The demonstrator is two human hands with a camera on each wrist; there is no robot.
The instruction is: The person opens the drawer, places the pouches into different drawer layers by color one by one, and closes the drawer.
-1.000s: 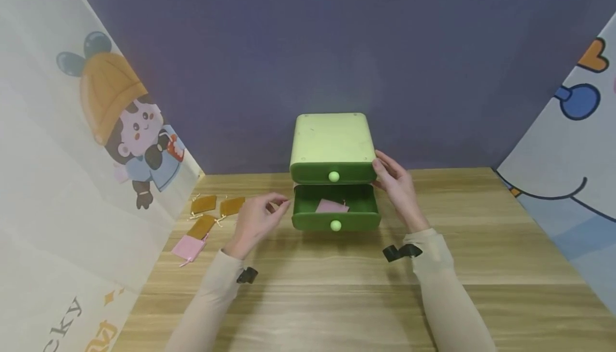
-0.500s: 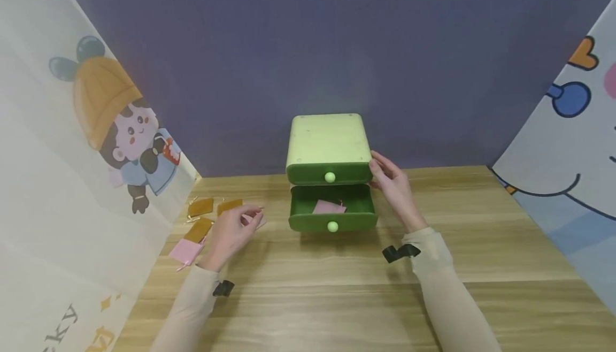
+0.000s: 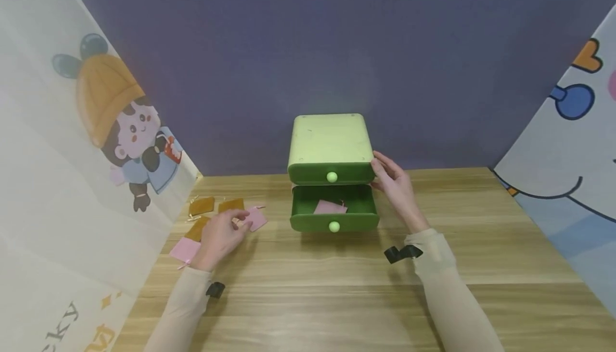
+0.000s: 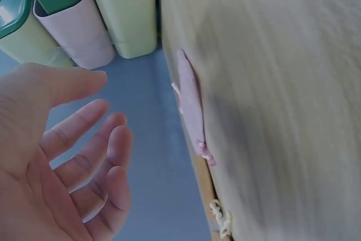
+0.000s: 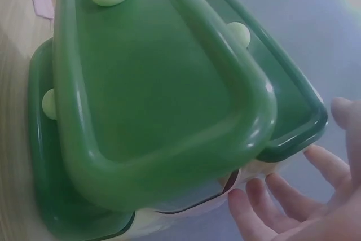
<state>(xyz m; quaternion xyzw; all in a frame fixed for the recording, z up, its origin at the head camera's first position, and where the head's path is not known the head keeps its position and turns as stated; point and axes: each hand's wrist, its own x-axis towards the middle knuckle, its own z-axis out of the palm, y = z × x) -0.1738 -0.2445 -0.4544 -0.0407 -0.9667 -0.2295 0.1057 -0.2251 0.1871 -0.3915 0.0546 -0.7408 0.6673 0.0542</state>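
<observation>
My left hand (image 3: 222,237) hovers by the pouches at the left, its fingers loosely bent around nothing. Just beyond its fingertips a pink drawstring pouch (image 3: 255,218) lies flat on the table. My right hand (image 3: 397,189) touches the right side of a small drawer cabinet (image 3: 332,138), fingers on its wall and thumb near the top drawer's corner. The cabinet's middle drawer (image 5: 163,94) is pulled out, while the top drawer (image 5: 276,83) is closed. Inside the pulled-out drawer lies another pink pouch (image 3: 330,207).
Around my left hand lie several mustard pouches (image 3: 202,205) and one more pink pouch (image 3: 185,249), partly covered by the hand. The wooden table (image 3: 337,298) meets a dark blue wall (image 3: 332,47) behind the cabinet. Printed panels (image 3: 43,154) stand at both sides.
My left hand has moved left, away from the drawer to the pouches, uncovering the pink pouch it hid before. My right hand stays at the cabinet's side.
</observation>
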